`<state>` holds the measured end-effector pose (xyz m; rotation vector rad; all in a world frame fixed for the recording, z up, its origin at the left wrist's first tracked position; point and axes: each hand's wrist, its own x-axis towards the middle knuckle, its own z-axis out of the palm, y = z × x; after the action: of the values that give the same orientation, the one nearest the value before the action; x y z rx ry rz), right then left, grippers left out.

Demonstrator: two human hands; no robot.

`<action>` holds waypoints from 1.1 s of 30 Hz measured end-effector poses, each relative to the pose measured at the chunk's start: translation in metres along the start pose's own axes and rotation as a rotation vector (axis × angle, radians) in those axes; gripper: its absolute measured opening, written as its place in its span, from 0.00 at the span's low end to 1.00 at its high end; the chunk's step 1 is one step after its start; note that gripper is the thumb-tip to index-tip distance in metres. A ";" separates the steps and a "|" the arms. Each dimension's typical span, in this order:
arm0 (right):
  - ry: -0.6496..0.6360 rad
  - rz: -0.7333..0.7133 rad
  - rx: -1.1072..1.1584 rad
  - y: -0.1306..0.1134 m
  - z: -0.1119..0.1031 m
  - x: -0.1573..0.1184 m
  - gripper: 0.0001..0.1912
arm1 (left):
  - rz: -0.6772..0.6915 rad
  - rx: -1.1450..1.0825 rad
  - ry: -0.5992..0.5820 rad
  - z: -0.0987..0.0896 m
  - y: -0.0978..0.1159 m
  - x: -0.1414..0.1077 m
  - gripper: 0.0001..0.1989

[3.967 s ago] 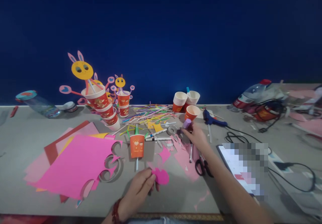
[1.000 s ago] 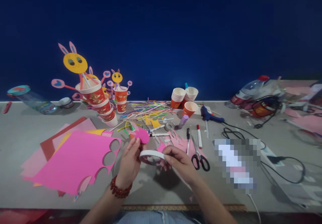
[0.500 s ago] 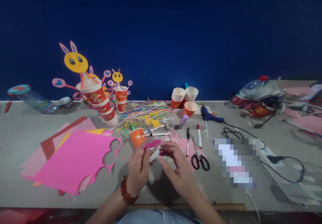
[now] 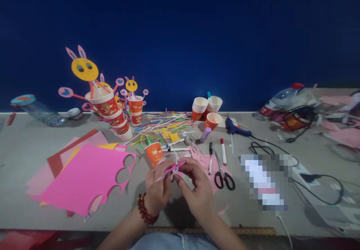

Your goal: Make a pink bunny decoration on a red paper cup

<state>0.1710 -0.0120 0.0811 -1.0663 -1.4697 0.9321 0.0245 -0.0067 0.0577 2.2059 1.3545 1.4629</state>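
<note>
Just in front of my body, a pink paper cutout is pinched between my two hands. The fingers of my left hand are closed on its left part, and a red bead bracelet circles that wrist. My right hand pinches the right end between thumb and bent fingers. Partly hidden behind the left fingers is a pale round ring, apparently a tape roll; whether a finger holds it I cannot tell. An orange paper cup with a green straw stands tilted just beyond my left hand.
Left lie pink paper sheets with round cutouts; behind stand cup figures with a yellow rabbit face. Colored sticks spread across the middle back. Scissors, a red marker and a corded glue gun lie right.
The pink cutout has turned and sits lower between my hands. My right fingers have closed onto its end. The white ring, earlier in my left hand, now shows behind the fingers.
</note>
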 end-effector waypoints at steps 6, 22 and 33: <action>0.008 -0.001 -0.008 0.001 -0.005 0.003 0.01 | -0.059 -0.060 0.013 0.003 -0.004 -0.002 0.14; -0.099 0.148 0.173 0.002 -0.007 -0.007 0.12 | -0.239 -0.067 0.074 -0.004 0.001 0.011 0.11; -0.128 0.055 -0.096 -0.005 -0.006 0.003 0.03 | -0.122 -0.060 0.040 -0.002 -0.001 0.010 0.13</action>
<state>0.1760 -0.0105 0.0879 -1.1393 -1.6102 0.9924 0.0233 0.0007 0.0643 2.0308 1.4113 1.4909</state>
